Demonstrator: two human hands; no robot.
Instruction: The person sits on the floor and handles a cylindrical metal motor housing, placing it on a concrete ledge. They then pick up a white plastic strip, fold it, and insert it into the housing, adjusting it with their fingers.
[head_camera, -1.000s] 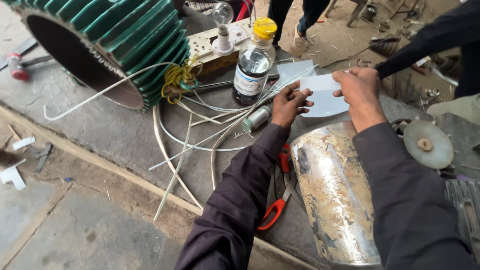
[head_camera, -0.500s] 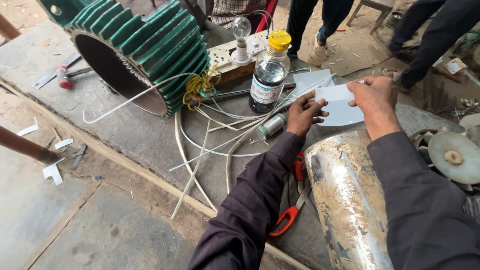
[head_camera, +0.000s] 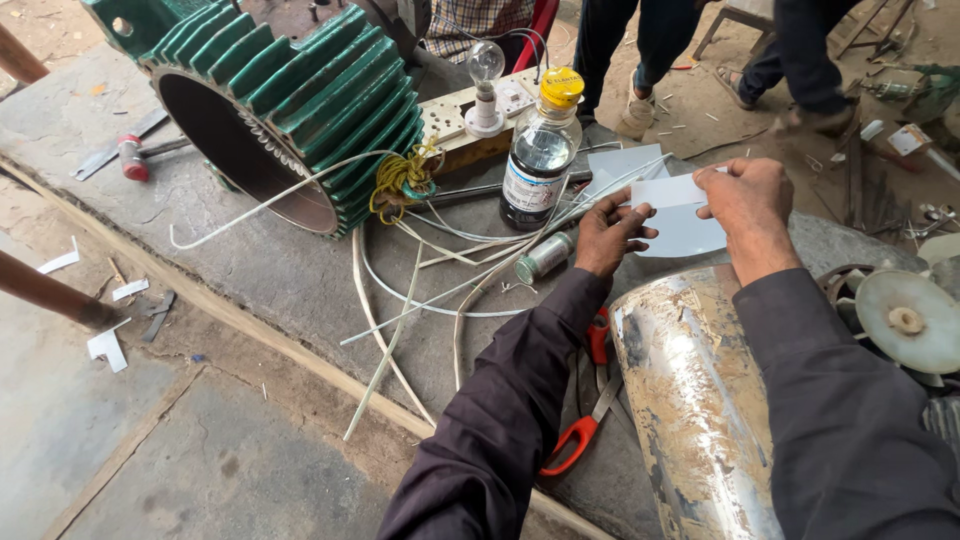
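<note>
Paper (head_camera: 680, 212), a pale sheet, sits pinched between my hands above the counter (head_camera: 300, 270). My left hand (head_camera: 610, 235) grips its left edge with thumb over fingers; my right hand (head_camera: 745, 205) pinches the upper right edge. A dark bottle (head_camera: 535, 165) with a yellow cap stands just left, a green motor housing (head_camera: 290, 120) beyond it, and red-handled scissors (head_camera: 585, 420) lie below my left arm.

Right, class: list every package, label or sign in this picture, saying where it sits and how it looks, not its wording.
Clear glass bottle with yellow cap: upright beside the green ribbed motor housing.
Bottle's paper label: pale band with darker print, wrapped round its lower half.
Small box: far right on the ground, white and orange.
</note>
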